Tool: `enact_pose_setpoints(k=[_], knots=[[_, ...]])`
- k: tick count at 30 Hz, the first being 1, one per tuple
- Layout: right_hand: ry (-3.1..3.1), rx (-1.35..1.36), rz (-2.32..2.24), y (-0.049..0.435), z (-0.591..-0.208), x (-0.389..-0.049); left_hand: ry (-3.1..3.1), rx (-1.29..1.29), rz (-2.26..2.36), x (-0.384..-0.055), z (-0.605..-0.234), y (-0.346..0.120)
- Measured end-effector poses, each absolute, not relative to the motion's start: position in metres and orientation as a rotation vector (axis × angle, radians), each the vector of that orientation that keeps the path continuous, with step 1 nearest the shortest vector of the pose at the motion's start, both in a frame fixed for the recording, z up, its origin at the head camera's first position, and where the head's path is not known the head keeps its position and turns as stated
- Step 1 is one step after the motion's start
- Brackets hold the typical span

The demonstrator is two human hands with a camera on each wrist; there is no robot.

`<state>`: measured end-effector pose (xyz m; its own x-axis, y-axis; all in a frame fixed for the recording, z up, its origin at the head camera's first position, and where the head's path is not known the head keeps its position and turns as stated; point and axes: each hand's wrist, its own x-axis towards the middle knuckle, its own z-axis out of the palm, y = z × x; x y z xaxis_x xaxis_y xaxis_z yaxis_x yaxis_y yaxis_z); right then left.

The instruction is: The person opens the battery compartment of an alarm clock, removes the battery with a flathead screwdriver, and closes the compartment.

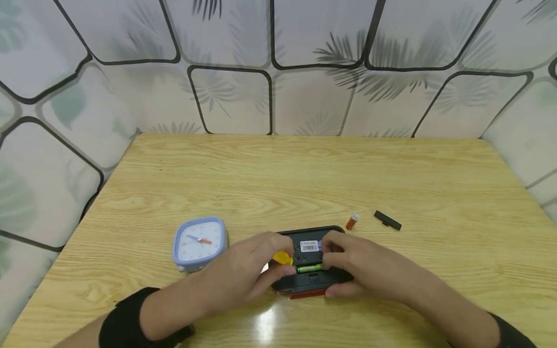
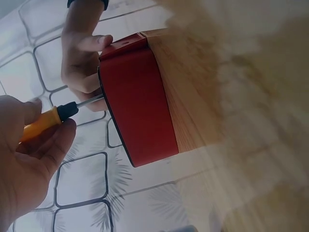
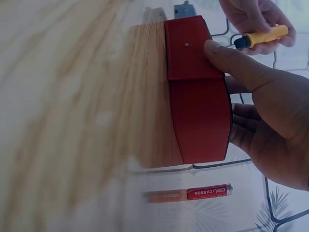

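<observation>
My left hand point(image 1: 252, 266) holds a screwdriver point(image 2: 44, 123) by its yellow handle. In the left wrist view its metal shaft points at the black back of a red box-shaped device point(image 2: 135, 106). That device lies back up on the table in the head view, with a green battery point(image 1: 306, 268) in its open compartment. My right hand point(image 1: 374, 263) grips the device's right end, thumb point(image 3: 229, 54) against the red side and fingers over the back. The screwdriver's tip is hidden in the head view.
Behind the device stands a red battery point(image 1: 352, 222), with a small black cover point(image 1: 387, 220) to its right. A blue alarm clock point(image 1: 200, 241) stands left of the device. The wooden table point(image 1: 304, 179) meets a patterned backdrop at its far edge.
</observation>
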<state>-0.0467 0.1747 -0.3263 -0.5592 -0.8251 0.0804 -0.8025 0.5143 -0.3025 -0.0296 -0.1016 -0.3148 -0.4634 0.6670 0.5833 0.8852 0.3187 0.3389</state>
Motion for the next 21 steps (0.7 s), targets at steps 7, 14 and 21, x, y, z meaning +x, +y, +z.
enact_pose_setpoints(k=[7, 14, 21], knots=[[2.613, -1.32, -0.52, 0.174, -0.327, -0.048, -2.275, -1.374, -0.938, -0.031, -0.315, -0.104], [2.599, -1.339, -0.549, 0.175, -0.328, -0.05, -2.439, -1.311, -1.003, -0.038, -0.308, -0.116], [2.59, -1.335, -0.562, 0.175, -0.329, -0.05, -2.611, -1.334, -0.974, -0.045, -0.3, -0.13]])
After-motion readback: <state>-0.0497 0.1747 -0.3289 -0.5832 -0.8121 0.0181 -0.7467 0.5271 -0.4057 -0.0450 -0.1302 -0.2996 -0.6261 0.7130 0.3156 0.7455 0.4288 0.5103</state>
